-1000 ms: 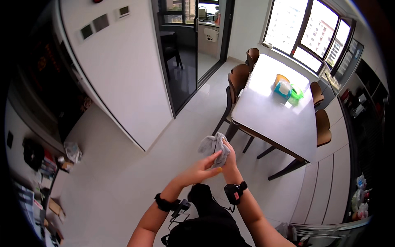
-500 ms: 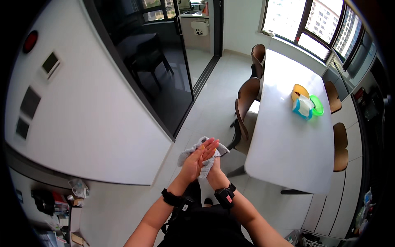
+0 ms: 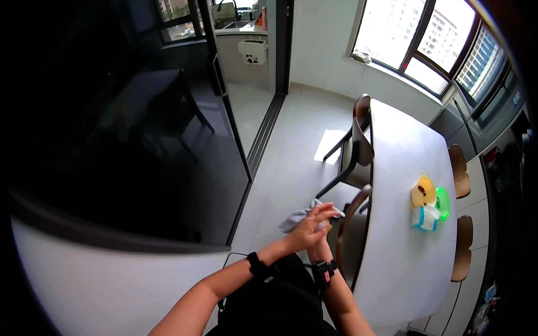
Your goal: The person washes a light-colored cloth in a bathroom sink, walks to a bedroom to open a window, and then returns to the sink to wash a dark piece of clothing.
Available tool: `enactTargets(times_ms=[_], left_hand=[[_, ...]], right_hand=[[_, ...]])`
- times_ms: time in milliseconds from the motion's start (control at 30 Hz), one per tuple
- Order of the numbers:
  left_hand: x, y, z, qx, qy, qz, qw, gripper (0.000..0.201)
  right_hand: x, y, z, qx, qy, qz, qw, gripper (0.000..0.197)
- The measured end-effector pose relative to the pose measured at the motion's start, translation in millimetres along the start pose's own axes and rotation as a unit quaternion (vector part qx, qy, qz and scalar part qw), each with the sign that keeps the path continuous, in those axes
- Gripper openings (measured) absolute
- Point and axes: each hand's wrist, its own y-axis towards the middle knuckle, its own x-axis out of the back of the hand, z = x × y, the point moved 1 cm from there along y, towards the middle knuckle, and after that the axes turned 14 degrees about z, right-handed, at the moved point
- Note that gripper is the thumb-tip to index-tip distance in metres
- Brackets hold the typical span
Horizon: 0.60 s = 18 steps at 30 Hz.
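Note:
My two hands meet in front of my body at waist height, with a crumpled grey cloth (image 3: 291,222) between and beyond them. Its loose part sticks out to the left, and a corner shows past the fingertips. My left hand (image 3: 307,231) lies over the top, back upward, its fingers closed across the cloth and the other hand. Partly hidden underneath, my right hand (image 3: 320,237) grips the cloth from below. Black bands with small boxes circle both wrists.
A long white table (image 3: 398,269) stands to the right, bearing a yellow bowl (image 3: 419,197), a green bowl (image 3: 443,205) and a blue-white tissue pack (image 3: 424,218). A brown chair (image 3: 352,241) is close by my right hand. On the left is a dark glass sliding door (image 3: 218,168), beside an open doorway.
My view has moved forward, bringing the door and chairs nearer. The left hand has turned from palm showing to back up, and both hands with the cloth have shifted right.

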Motion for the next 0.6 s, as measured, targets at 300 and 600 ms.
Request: enactTargets(times_ms=[300,600], left_hand=[[162,179,106,0.078,0.014,-0.004,0.997,0.04],[340,314,306,0.144,-0.127,-0.315,0.93,0.034]], right_hand=[[62,285,64,0.097,-0.066,-0.149,0.982,0.026],[-29,554,104,-0.12,-0.297,0.009,0.947,0.035]])
